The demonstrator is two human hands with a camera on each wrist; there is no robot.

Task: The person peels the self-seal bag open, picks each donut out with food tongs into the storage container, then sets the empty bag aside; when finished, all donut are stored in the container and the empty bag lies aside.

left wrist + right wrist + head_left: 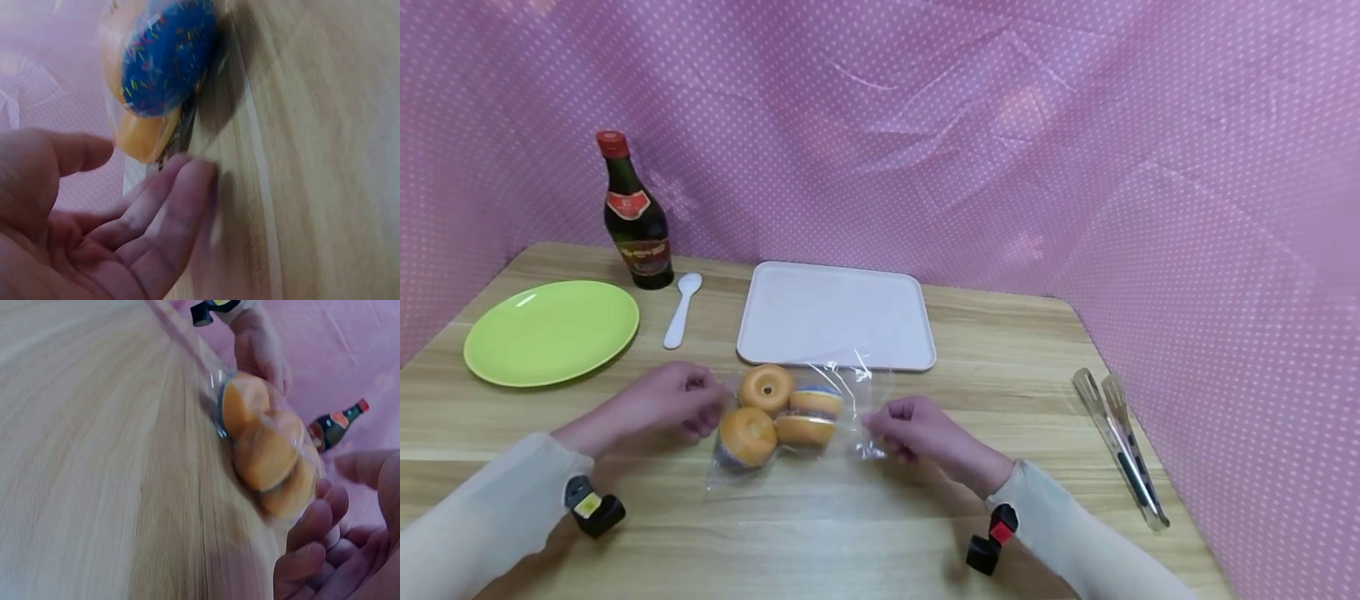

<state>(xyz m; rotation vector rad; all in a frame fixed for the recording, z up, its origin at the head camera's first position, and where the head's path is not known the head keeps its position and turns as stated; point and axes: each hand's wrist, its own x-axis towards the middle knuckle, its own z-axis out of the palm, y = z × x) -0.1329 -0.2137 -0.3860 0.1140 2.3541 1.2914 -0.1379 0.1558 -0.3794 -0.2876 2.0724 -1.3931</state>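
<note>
**Two Hands, One Bag, Four Doughnuts at Mid-Table**

Here at the near-middle of the pale wood-grain tabletop (1000,367) sits the centrepiece: a clear, crinkly plastic bag (854,417) of golden-brown, ring-shaped toy-like doughnuts (747,436), just in front of the white rectangular tray (838,312). Whether the bag lies flat or is slightly raised, I can't tell.

On its left edge, the person's left hand (677,402): thumb and fingers apart in the wrist view, gripping nothing! Across from it, the right hand (925,429) has bent fingers at the film's right edge; whether it pinches that film, I can't tell. One hand per side makes sense, probably, for controlling something so floppy.

Round the edges, the tall dark-glass bottle with a red cap (638,225) stands far left, presumably clear of the elbows. The silver metal tongs (1123,454) lie far right, hinged end towards the person, perhaps for easy reach.

The count, please! One bag, four doughnuts visible, at least one wearing sprinkled blue icing (165,62); one tray, one bottle, one pair of tongs, one lime-green oval plate (553,333), one white plastic spoon (679,317).
</note>
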